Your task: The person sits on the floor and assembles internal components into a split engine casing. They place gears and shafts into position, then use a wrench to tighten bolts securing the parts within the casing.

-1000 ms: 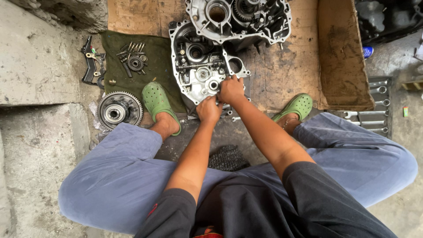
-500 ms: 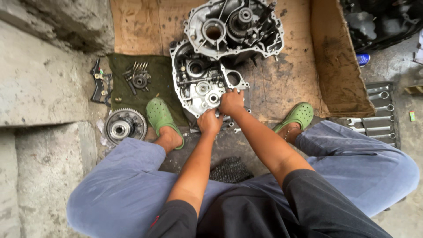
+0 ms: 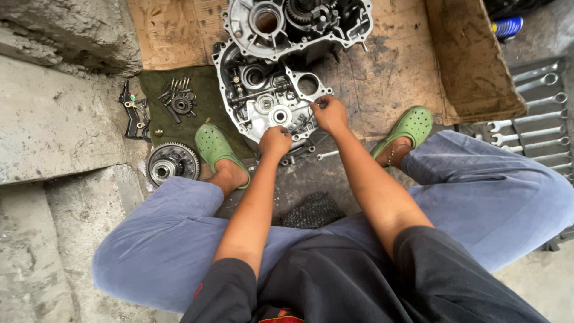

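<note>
Rough concrete floor spreads out below me, with a flattened sheet of brown cardboard (image 3: 382, 66) lying across its far side. On that cardboard I see a grey engine case half (image 3: 263, 98), open side up, and a second case half (image 3: 299, 21) touches its far edge. My left hand (image 3: 275, 142) rests at the near edge of the near case half, fingers curled into a loose fist; I cannot tell whether anything is inside it. My right hand (image 3: 330, 113) sits at the case's right rim, fingertips pinched together on something too small to make out. Left of the case lies a dark green cloth (image 3: 206, 98) carrying small bolts and a little sprocket (image 3: 181, 104). A large toothed gear (image 3: 172, 162) sits near the cloth's near edge, just beside my left green clog (image 3: 214, 146). Well right of the case, a row of wrenches (image 3: 532, 119) lies on the ground.
</note>
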Demonstrator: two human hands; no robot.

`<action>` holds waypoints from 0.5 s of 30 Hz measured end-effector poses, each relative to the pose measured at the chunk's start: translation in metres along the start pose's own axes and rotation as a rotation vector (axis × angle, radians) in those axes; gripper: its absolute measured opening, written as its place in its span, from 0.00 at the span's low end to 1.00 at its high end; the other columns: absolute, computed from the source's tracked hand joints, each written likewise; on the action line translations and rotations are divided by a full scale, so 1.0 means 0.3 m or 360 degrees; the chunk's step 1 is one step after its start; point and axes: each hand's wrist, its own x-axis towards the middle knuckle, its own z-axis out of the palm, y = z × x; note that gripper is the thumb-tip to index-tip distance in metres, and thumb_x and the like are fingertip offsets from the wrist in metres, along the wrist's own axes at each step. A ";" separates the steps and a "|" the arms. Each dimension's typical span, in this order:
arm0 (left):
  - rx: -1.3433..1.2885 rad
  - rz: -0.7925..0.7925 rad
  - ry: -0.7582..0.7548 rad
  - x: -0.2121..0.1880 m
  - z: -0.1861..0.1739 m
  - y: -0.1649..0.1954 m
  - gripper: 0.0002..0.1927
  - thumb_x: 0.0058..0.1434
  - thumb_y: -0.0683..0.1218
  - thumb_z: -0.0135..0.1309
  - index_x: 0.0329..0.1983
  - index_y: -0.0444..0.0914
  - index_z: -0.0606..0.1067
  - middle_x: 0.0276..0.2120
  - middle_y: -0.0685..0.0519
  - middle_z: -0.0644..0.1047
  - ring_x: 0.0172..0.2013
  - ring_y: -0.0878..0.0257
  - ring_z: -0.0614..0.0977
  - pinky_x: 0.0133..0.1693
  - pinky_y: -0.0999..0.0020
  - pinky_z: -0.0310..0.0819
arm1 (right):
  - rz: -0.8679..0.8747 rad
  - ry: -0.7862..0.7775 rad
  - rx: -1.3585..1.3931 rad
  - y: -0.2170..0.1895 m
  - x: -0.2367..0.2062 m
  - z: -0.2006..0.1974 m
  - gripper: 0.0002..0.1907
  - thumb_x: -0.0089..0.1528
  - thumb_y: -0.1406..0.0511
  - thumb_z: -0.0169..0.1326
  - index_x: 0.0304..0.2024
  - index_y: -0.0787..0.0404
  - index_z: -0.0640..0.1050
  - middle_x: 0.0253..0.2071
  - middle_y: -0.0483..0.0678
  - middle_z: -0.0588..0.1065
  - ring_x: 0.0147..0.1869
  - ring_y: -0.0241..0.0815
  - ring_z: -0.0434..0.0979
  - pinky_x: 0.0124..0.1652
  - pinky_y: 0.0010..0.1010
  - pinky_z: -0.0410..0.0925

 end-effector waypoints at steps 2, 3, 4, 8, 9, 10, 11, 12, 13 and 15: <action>0.0000 -0.0061 -0.0019 0.011 0.008 0.027 0.14 0.59 0.55 0.57 0.42 0.46 0.85 0.43 0.45 0.83 0.47 0.46 0.83 0.49 0.52 0.77 | 0.0090 -0.0044 0.0352 0.042 0.000 0.011 0.12 0.58 0.59 0.64 0.37 0.61 0.83 0.34 0.48 0.82 0.38 0.41 0.82 0.41 0.33 0.73; 0.0001 -0.0115 -0.0028 0.013 0.015 0.039 0.15 0.61 0.57 0.56 0.43 0.46 0.85 0.43 0.45 0.83 0.47 0.46 0.83 0.49 0.52 0.77 | 0.0059 -0.0004 0.0426 0.057 -0.003 0.023 0.12 0.58 0.60 0.64 0.36 0.62 0.83 0.33 0.48 0.82 0.37 0.40 0.82 0.39 0.32 0.73; 0.0006 -0.0179 -0.0042 0.011 0.021 0.052 0.16 0.62 0.58 0.56 0.43 0.45 0.84 0.43 0.45 0.83 0.47 0.46 0.83 0.49 0.51 0.77 | 0.0038 0.0029 0.0500 0.070 -0.008 0.034 0.11 0.58 0.61 0.65 0.36 0.62 0.83 0.32 0.48 0.82 0.35 0.39 0.81 0.38 0.32 0.72; 0.0021 -0.0364 0.0089 0.000 0.029 0.126 0.17 0.57 0.58 0.59 0.41 0.45 0.84 0.43 0.47 0.84 0.47 0.48 0.84 0.49 0.52 0.77 | 0.0110 0.0057 0.0647 0.099 -0.011 0.047 0.12 0.59 0.61 0.63 0.39 0.63 0.83 0.33 0.48 0.82 0.36 0.38 0.82 0.39 0.32 0.73; 0.0062 -0.0417 0.0060 0.002 0.027 0.148 0.17 0.58 0.59 0.59 0.41 0.44 0.85 0.44 0.46 0.84 0.47 0.47 0.85 0.49 0.52 0.78 | 0.0037 0.0136 0.0711 0.101 -0.013 0.039 0.11 0.59 0.62 0.62 0.40 0.63 0.82 0.34 0.48 0.82 0.37 0.37 0.82 0.40 0.32 0.73; 0.0099 -0.0466 0.0030 0.007 0.027 0.170 0.18 0.58 0.59 0.60 0.42 0.43 0.85 0.45 0.45 0.84 0.48 0.46 0.85 0.50 0.53 0.78 | -0.0038 0.0222 0.0770 0.103 -0.012 0.028 0.12 0.59 0.62 0.61 0.41 0.62 0.82 0.35 0.47 0.82 0.38 0.36 0.82 0.41 0.32 0.74; 0.0132 -0.0487 0.0037 0.014 0.028 0.194 0.21 0.56 0.59 0.62 0.43 0.40 0.84 0.46 0.43 0.83 0.49 0.46 0.84 0.49 0.53 0.78 | -0.0006 0.0263 0.0764 0.105 -0.013 0.016 0.12 0.59 0.63 0.62 0.42 0.63 0.82 0.36 0.47 0.82 0.36 0.36 0.82 0.40 0.32 0.74; 0.0163 -0.0513 0.0048 0.022 0.030 0.216 0.24 0.55 0.60 0.64 0.44 0.38 0.83 0.47 0.42 0.82 0.49 0.45 0.83 0.49 0.53 0.78 | 0.0024 0.0299 0.0759 0.106 -0.016 0.006 0.12 0.58 0.64 0.62 0.43 0.63 0.81 0.36 0.48 0.82 0.35 0.36 0.82 0.39 0.31 0.73; 0.0197 -0.0551 0.0057 0.027 0.031 0.234 0.27 0.54 0.60 0.66 0.45 0.35 0.81 0.48 0.40 0.81 0.50 0.45 0.83 0.49 0.53 0.78 | 0.0059 0.0324 0.0755 0.107 -0.018 -0.003 0.13 0.58 0.65 0.63 0.43 0.63 0.81 0.36 0.48 0.81 0.34 0.36 0.81 0.37 0.31 0.73; 0.0244 -0.0621 0.0041 0.039 0.037 0.267 0.24 0.54 0.57 0.66 0.46 0.35 0.81 0.50 0.42 0.81 0.52 0.46 0.82 0.50 0.54 0.78 | 0.0279 0.0167 0.0936 0.110 -0.021 -0.013 0.11 0.59 0.65 0.62 0.43 0.63 0.81 0.35 0.47 0.81 0.30 0.36 0.79 0.32 0.30 0.72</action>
